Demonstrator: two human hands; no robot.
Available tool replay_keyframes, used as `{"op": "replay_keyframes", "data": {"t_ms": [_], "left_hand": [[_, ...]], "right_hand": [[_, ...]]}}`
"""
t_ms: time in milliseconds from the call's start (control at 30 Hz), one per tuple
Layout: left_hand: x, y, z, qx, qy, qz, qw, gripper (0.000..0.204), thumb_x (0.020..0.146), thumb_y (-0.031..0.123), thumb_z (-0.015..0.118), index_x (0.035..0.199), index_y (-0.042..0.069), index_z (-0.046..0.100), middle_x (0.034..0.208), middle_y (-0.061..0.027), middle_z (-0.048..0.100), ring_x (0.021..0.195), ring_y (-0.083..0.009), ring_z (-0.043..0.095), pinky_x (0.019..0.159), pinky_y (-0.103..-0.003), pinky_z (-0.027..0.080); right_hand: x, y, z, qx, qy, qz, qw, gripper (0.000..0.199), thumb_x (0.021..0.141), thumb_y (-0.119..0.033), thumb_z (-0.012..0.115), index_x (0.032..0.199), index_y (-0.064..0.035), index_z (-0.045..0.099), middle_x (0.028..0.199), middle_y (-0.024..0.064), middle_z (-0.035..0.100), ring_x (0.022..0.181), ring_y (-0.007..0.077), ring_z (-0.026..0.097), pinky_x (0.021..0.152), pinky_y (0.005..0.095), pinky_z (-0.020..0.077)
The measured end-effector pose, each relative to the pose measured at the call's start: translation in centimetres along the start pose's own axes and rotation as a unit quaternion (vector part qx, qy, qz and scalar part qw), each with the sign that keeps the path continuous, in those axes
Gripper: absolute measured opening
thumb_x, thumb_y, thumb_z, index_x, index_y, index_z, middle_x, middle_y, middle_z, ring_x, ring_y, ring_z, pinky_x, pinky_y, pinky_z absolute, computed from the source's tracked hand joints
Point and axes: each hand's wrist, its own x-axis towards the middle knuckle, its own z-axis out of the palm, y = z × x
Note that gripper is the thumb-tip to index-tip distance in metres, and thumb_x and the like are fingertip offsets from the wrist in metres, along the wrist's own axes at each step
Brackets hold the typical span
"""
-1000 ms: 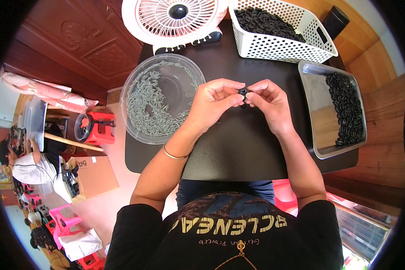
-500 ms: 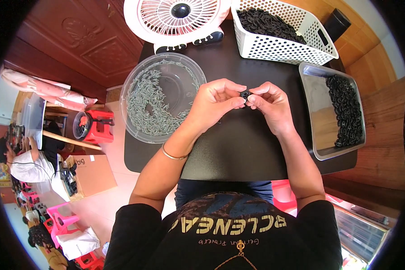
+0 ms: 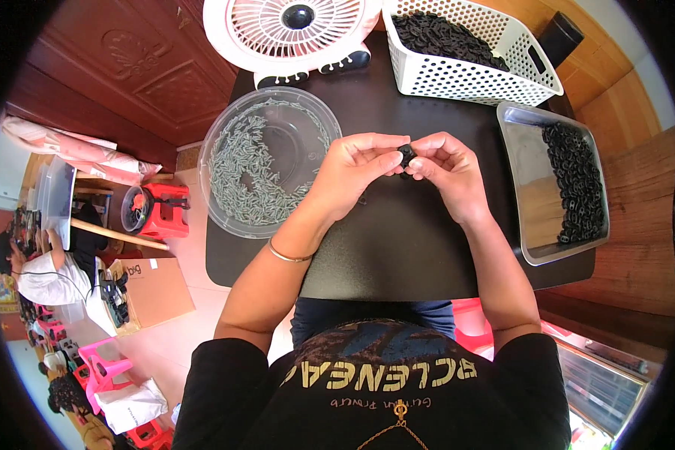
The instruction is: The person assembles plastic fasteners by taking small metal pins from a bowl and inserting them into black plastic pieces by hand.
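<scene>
Between my two hands, above the middle of the dark table, a small black plastic part is pinched. My left hand grips it from the left with thumb and fingertips. From the right, my right hand holds it the same way, and the fingertips cover much of it. Left of my hands stands a round clear tub with many small grey metal screws. On the right a steel tray has black plastic parts heaped along its right side.
A white perforated basket of black parts stands at the back right, beside a dark cylinder. A pink and white fan is at the back left. Beyond the table's left edge are a cardboard box, red stool and another person.
The black part has turned a little between my fingertips. Both hands stay in nearly the same place, and the containers keep their positions.
</scene>
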Motion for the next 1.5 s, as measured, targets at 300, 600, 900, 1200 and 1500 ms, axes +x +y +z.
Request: {"op": "replay_keyframes", "data": {"t_ms": [300, 600, 900, 1200, 1500], "left_hand": [[0.0, 0.0, -1.0, -0.082, -0.034, -0.069, 0.994, 0.026, 0.08, 0.006, 0.061, 0.104, 0.001, 0.052, 0.079, -0.0038, 0.058, 0.07, -0.0093, 0.054, 0.066, -0.022, 0.046], [-0.2, 0.0, -1.6, -0.106, -0.078, -0.123, 0.984, 0.032, 0.079, 0.006, 0.064, 0.105, 0.003, 0.046, 0.075, -0.0028, 0.056, 0.07, -0.0107, 0.055, 0.065, -0.022, 0.046], [-0.3, -0.1, -1.5, -0.111, -0.067, -0.13, 0.983, 0.03, 0.078, 0.007, 0.064, 0.102, 0.004, 0.045, 0.075, -0.004, 0.057, 0.07, -0.0118, 0.056, 0.064, -0.023, 0.046], [-0.3, 0.3, -1.6, -0.066, -0.066, -0.108, 0.99, 0.033, 0.078, 0.006, 0.065, 0.103, 0.002, 0.044, 0.075, -0.0056, 0.057, 0.069, -0.0117, 0.056, 0.063, -0.022, 0.046], [-2.8, 3.0, -1.9, 0.099, 0.069, 0.021, 0.993, 0.018, 0.083, 0.008, 0.058, 0.1, 0.003, 0.052, 0.082, -0.0065, 0.06, 0.07, -0.0099, 0.055, 0.063, -0.021, 0.045]], "right_hand": [[-0.2, 0.1, -0.4, -0.104, -0.058, -0.041, 0.992, 0.033, 0.074, 0.006, 0.063, 0.105, -0.0033, 0.059, 0.082, -0.0015, 0.051, 0.074, 0.0042, 0.051, 0.068, 0.0192, 0.0453], [-0.3, -0.1, -0.4, -0.16, -0.113, -0.054, 0.979, 0.029, 0.073, 0.004, 0.065, 0.1, -0.0041, 0.062, 0.079, -0.0013, 0.052, 0.071, 0.0053, 0.052, 0.066, 0.0204, 0.0464], [-0.5, 0.3, 0.1, -0.224, -0.048, -0.093, 0.969, 0.023, 0.071, 0.002, 0.067, 0.094, -0.0039, 0.064, 0.073, -0.0023, 0.05, 0.068, 0.0041, 0.05, 0.063, 0.0199, 0.0455], [-0.2, 0.5, -0.1, -0.212, -0.089, -0.089, 0.969, 0.02, 0.073, 0.002, 0.066, 0.093, -0.0017, 0.064, 0.072, -0.0032, 0.049, 0.064, 0.0029, 0.047, 0.06, 0.0187, 0.0432], [3.3, -4.8, 1.9, -0.363, 0.144, -0.251, 0.886, 0.023, 0.074, -0.005, 0.067, 0.096, -0.0066, 0.064, 0.077, 0.0005, 0.06, 0.065, 0.005, 0.05, 0.061, 0.0205, 0.0449]]}}
